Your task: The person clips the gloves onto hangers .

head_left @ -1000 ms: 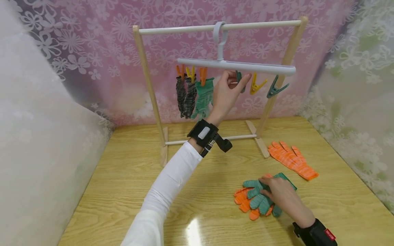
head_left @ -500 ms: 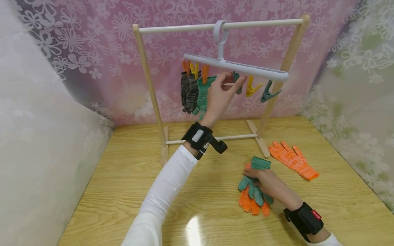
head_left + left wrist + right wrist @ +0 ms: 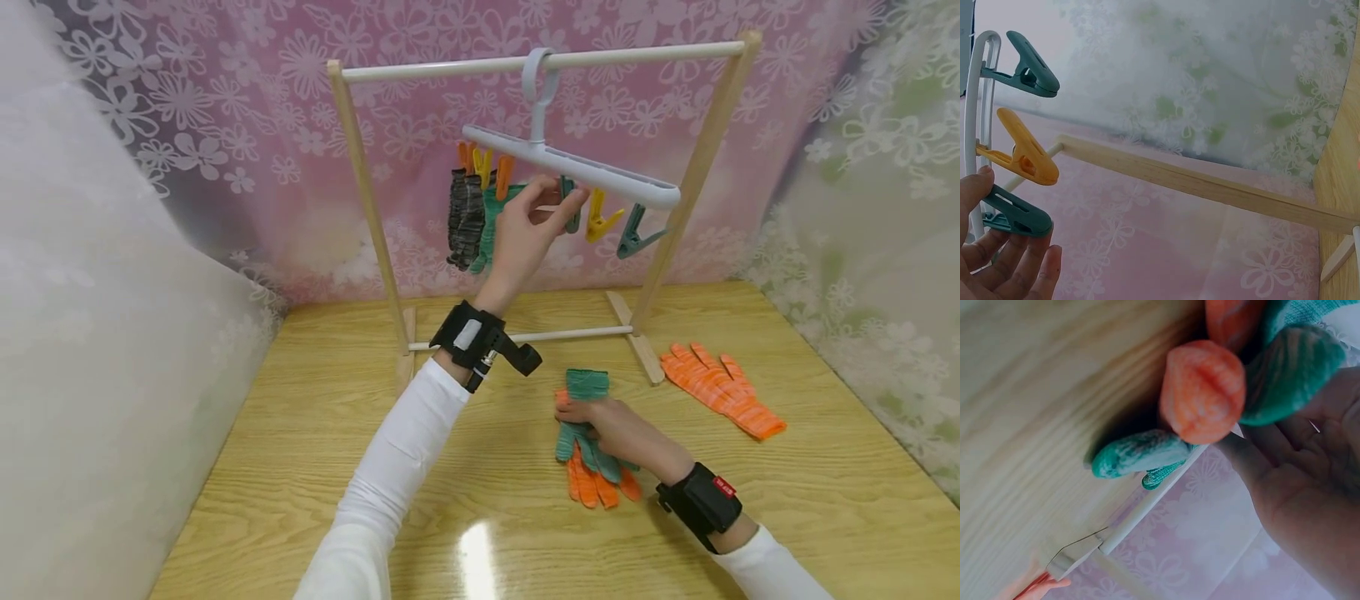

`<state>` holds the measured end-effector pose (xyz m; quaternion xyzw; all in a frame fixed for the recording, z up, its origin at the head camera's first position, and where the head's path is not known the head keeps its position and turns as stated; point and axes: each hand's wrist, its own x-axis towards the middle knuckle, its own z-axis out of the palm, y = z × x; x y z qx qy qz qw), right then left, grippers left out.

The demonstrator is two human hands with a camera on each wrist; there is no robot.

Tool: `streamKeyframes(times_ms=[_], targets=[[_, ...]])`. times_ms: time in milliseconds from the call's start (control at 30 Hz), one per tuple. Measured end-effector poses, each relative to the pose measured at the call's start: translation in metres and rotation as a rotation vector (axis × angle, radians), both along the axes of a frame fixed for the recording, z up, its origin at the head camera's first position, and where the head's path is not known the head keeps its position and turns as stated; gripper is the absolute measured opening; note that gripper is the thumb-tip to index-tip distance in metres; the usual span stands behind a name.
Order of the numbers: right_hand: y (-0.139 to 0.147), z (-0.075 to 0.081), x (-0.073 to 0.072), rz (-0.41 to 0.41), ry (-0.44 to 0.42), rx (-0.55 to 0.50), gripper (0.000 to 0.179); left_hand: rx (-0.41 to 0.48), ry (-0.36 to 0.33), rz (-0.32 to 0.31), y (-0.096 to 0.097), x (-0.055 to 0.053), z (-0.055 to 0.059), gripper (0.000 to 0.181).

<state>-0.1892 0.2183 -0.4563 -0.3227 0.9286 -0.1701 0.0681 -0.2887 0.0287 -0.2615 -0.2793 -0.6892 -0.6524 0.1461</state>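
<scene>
High in the head view, my left hand (image 3: 519, 237) pinches a dark green clothespin (image 3: 1025, 215) between thumb and fingers. That clothespin hangs from a white hanger (image 3: 600, 173), beside a yellow clothespin (image 3: 597, 223) and another green clothespin (image 3: 634, 237). Down on the table, my right hand (image 3: 628, 435) grips a green glove (image 3: 587, 383) near its cuff. An orange glove (image 3: 588, 490) lies under the green one, partly hidden by it and the hand. In the right wrist view, green and orange glove fingers bunch close to my thumb.
Dark grey gloves (image 3: 469, 218) and a green glove (image 3: 489, 229) hang clipped at the hanger's left end. The hanger hooks over a rack's white bar (image 3: 442, 70). A separate orange glove (image 3: 723, 393) lies at the right, near the rack's wooden foot (image 3: 637, 342).
My right hand has drawn the green and orange gloves leftward, and their cuffs have turned toward the rack. The hanger has swivelled, its right end coming nearer, as my left hand shifted slightly left.
</scene>
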Motion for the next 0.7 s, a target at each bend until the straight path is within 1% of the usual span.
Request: streamKeyframes(times_ms=[167, 333, 400, 433, 500, 533, 600, 667, 700], targets=[[-0.003, 0.001, -0.005, -0.012, -0.053, -0.010, 0.059, 0.002, -0.004, 0.001, -0.001, 0.000, 0.000, 0.038], [0.001, 0.001, -0.013, 0.021, -0.059, -0.005, 0.052, 0.011, -0.013, -0.004, -0.002, 0.000, 0.001, 0.038], [0.003, 0.003, -0.019, 0.043, -0.047, -0.024, 0.047, 0.017, -0.019, -0.007, -0.003, 0.000, 0.001, 0.038], [0.004, 0.004, -0.022, 0.037, -0.042, -0.041, 0.044, 0.019, -0.022, -0.007, -0.004, 0.000, 0.001, 0.039], [0.007, 0.009, -0.029, -0.002, -0.024, -0.099, 0.037, 0.019, -0.024, -0.003, -0.005, 0.000, 0.002, 0.038], [0.009, 0.012, -0.032, -0.041, -0.003, -0.128, 0.034, 0.016, -0.027, -0.003, -0.005, 0.000, 0.002, 0.038], [0.012, 0.020, -0.037, -0.167, 0.049, -0.168, 0.030, 0.010, -0.025, 0.000, -0.006, 0.001, 0.001, 0.038], [0.016, 0.027, -0.040, -0.300, 0.095, -0.157, 0.028, 0.001, -0.023, -0.002, -0.006, 0.001, 0.000, 0.037], [0.018, 0.030, -0.042, -0.354, 0.113, -0.130, 0.028, 0.000, -0.021, -0.006, -0.006, 0.001, 0.000, 0.037]])
